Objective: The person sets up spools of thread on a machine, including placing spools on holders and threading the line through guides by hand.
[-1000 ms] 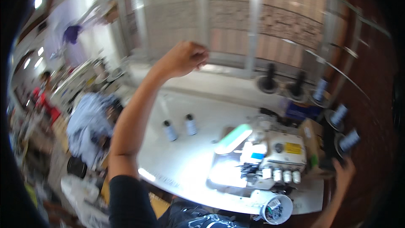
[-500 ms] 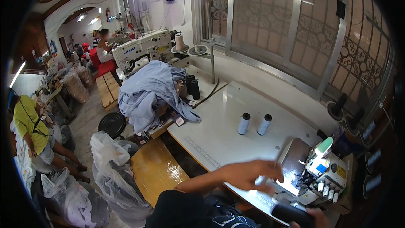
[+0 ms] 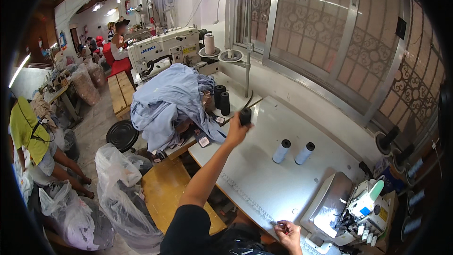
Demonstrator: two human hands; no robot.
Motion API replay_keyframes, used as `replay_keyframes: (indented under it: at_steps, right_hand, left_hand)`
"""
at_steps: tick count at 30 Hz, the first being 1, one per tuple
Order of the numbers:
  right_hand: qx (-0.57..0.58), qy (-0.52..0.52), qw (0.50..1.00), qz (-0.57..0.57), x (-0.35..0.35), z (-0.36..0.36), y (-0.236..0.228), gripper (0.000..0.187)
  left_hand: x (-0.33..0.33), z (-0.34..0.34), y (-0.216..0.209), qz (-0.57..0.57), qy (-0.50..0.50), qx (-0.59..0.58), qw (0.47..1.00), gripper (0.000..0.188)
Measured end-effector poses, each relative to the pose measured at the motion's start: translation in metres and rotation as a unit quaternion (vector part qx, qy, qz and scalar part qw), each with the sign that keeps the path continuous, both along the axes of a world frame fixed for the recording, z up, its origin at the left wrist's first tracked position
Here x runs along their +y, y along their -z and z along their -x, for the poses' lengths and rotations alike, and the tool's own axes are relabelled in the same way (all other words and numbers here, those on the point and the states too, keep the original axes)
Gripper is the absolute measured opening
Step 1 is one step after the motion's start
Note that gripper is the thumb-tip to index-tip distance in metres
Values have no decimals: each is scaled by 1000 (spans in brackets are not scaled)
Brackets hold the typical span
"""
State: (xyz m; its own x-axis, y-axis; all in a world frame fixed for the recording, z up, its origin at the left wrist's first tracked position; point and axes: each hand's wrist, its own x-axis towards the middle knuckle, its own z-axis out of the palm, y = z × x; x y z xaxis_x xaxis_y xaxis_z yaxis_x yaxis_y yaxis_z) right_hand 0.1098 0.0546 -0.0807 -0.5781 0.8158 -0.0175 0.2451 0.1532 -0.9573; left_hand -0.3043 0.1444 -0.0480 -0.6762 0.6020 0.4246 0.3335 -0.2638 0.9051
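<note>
Black thread cone [image 3: 245,116] sits in the left hand [image 3: 238,131], fingers wrapped round its side, arm stretched out over the worktop [image 3: 257,184] at its far left end; can't tell from where I stand if the base touches anything. Right hand [image 3: 289,237] is low by the near edge, fingers curled in; something small and dark may be pinched there, too hidden to call. Main risk, my guess: a one-handed hold at full reach, so a loose grip or a slight tilt could let the cone slip and roll. Second: a thin dark strip [image 3: 256,103] shows right behind the cone, could snag it or make it rock if it got set down on top. Third: pale-blue garment heap [image 3: 165,99] spills onto the worktop's corner just left of the arm; a wrist or elbow brushing it might drag cloth and the dark tags [image 3: 204,141] along. Two black spools [image 3: 225,104] stand close together beside that heap, so shifting cloth could topple them too. Two light-blue cones [image 3: 281,151] [image 3: 305,154] stand upright to the right, apart from each other and clear of both hands; a wide swing back with the arm could clip the nearer one. Sewing machine [image 3: 370,210] well off right, low concern.
</note>
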Motion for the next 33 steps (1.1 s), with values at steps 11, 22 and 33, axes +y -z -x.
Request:
replay_keyframes:
  at_steps: [11,22,33]
  right_hand:
    - [20,59,998,3,0,-27,75,24]
    - [3,50,992,-118,7,7,1,20]
    - [15,35,991,-127,13,2,1,17]
  left_hand:
    - [151,105,11,82,-366,51,926,49]
    - [140,112,39,236,-377,-40,895,53]
    - [140,106,28,239,-324,-221,889,61]
